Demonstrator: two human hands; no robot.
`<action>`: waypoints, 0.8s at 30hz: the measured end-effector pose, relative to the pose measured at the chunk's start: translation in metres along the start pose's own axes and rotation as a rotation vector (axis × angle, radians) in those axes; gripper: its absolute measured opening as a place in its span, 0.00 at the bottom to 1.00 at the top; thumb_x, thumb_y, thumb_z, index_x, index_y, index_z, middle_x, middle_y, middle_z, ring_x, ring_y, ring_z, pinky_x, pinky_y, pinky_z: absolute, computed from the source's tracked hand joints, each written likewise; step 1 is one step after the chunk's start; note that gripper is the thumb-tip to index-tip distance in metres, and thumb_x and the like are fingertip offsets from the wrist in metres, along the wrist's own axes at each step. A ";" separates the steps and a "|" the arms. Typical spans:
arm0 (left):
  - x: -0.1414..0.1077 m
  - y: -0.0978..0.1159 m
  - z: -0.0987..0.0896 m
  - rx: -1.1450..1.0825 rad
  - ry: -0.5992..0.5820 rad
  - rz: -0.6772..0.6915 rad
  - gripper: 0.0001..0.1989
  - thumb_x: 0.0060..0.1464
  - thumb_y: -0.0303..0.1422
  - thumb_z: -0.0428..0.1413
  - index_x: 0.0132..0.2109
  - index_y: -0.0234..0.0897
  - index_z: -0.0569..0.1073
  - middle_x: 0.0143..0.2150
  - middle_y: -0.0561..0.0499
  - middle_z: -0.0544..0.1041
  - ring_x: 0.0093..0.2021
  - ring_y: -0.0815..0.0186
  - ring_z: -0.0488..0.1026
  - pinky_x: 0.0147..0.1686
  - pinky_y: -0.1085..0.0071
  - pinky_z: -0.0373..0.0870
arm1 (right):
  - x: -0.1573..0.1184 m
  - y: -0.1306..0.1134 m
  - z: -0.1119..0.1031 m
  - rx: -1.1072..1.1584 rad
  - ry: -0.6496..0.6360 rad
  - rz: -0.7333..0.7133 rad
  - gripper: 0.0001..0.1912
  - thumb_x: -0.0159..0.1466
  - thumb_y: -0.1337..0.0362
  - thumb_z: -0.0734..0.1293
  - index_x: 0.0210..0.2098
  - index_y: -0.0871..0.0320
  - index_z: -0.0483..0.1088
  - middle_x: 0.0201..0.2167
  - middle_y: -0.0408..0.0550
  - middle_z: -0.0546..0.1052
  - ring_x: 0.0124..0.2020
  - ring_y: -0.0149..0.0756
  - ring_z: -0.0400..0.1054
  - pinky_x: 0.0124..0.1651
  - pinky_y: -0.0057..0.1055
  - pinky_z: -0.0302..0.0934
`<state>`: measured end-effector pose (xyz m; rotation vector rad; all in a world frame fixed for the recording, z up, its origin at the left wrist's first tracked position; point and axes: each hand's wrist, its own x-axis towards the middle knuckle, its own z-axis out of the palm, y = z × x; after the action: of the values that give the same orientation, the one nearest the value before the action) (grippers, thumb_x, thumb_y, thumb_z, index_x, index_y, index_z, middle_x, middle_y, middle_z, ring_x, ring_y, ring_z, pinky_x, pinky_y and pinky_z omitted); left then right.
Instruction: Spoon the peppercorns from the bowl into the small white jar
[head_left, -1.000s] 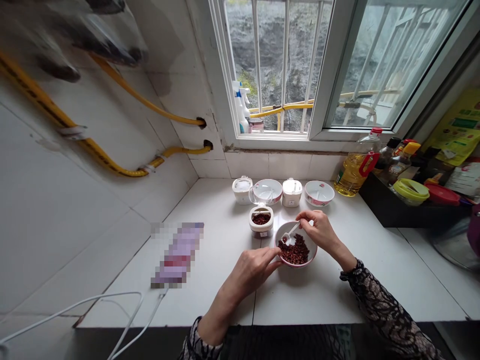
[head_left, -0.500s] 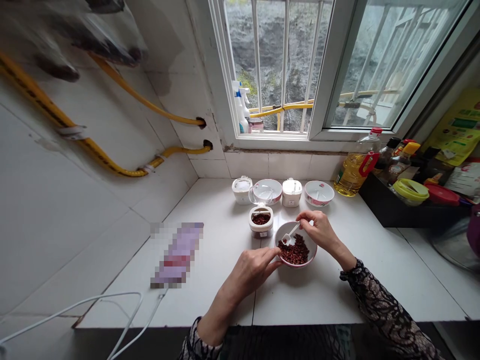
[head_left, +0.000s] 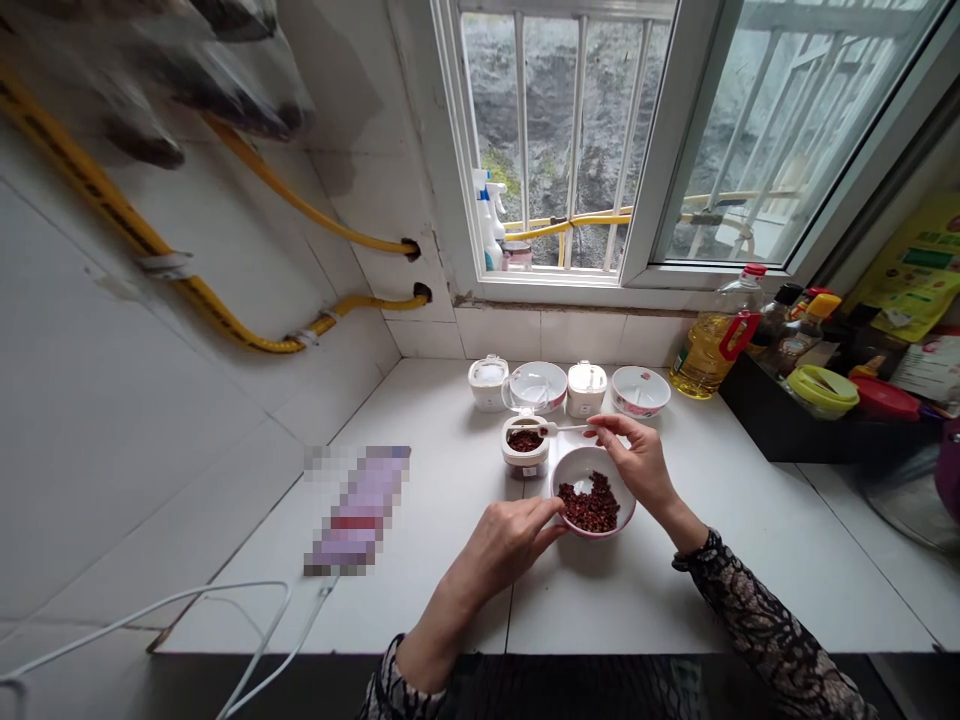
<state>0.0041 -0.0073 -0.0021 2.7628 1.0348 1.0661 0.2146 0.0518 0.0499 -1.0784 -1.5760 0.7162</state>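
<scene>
While the left hand point(head_left: 516, 530) grips the bowl point(head_left: 580, 467) at its left side, the right hand point(head_left: 636, 462) pinches the spoon point(head_left: 553, 430) by its handle end, scoop leftward at the jar point(head_left: 526, 461).

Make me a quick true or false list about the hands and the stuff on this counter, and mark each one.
1. The left hand grips the bowl of dark red pieces. True.
2. The spoon is buried in those pieces. False: the right hand holds the spoon up at the open jar.
3. A flowered bowl stands next to the oil bottle. True.
4. The oil bottle's cap is blue. False: the cap is red.
</scene>
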 end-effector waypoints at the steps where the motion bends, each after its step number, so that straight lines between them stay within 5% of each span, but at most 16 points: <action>1: 0.000 0.000 0.000 -0.001 -0.002 -0.001 0.10 0.70 0.36 0.49 0.46 0.36 0.72 0.30 0.52 0.78 0.27 0.67 0.77 0.24 0.75 0.67 | -0.002 -0.001 0.004 -0.068 0.026 -0.078 0.11 0.65 0.59 0.66 0.39 0.56 0.78 0.35 0.51 0.83 0.37 0.42 0.76 0.45 0.40 0.68; 5: 0.000 0.000 0.001 0.014 -0.006 -0.008 0.11 0.70 0.37 0.48 0.45 0.36 0.72 0.30 0.51 0.79 0.27 0.67 0.77 0.23 0.75 0.67 | -0.007 -0.004 0.015 -0.375 -0.032 -0.410 0.13 0.68 0.66 0.61 0.39 0.53 0.78 0.34 0.49 0.83 0.34 0.40 0.74 0.54 0.46 0.61; 8: 0.000 0.000 0.001 0.023 -0.006 -0.011 0.12 0.71 0.38 0.47 0.45 0.36 0.72 0.29 0.52 0.78 0.26 0.67 0.77 0.23 0.75 0.67 | -0.007 -0.006 0.014 -0.462 -0.053 -0.511 0.14 0.69 0.68 0.59 0.40 0.53 0.77 0.35 0.47 0.83 0.33 0.38 0.74 0.55 0.45 0.59; 13: 0.000 0.001 0.000 0.000 -0.003 -0.003 0.12 0.71 0.37 0.47 0.45 0.36 0.72 0.29 0.52 0.78 0.27 0.67 0.76 0.24 0.75 0.68 | 0.001 -0.007 -0.010 -0.416 0.060 -0.418 0.10 0.66 0.66 0.62 0.37 0.53 0.76 0.29 0.46 0.82 0.33 0.41 0.74 0.52 0.44 0.60; 17: 0.001 0.002 -0.002 -0.004 0.012 0.003 0.13 0.71 0.38 0.46 0.46 0.35 0.71 0.29 0.52 0.78 0.25 0.67 0.76 0.23 0.74 0.67 | 0.006 0.004 -0.026 -0.505 -0.039 -0.264 0.10 0.62 0.69 0.63 0.33 0.54 0.76 0.26 0.45 0.81 0.31 0.41 0.72 0.49 0.42 0.61; 24: 0.002 0.002 -0.002 -0.003 0.016 0.022 0.12 0.71 0.37 0.46 0.46 0.35 0.70 0.30 0.52 0.78 0.26 0.66 0.77 0.23 0.74 0.66 | -0.003 0.019 -0.010 -0.588 -0.192 -0.203 0.11 0.60 0.72 0.62 0.32 0.55 0.76 0.27 0.46 0.81 0.31 0.38 0.73 0.52 0.42 0.57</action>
<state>0.0051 -0.0082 0.0009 2.7742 1.0054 1.0926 0.2297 0.0563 0.0348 -1.2637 -2.1002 0.2183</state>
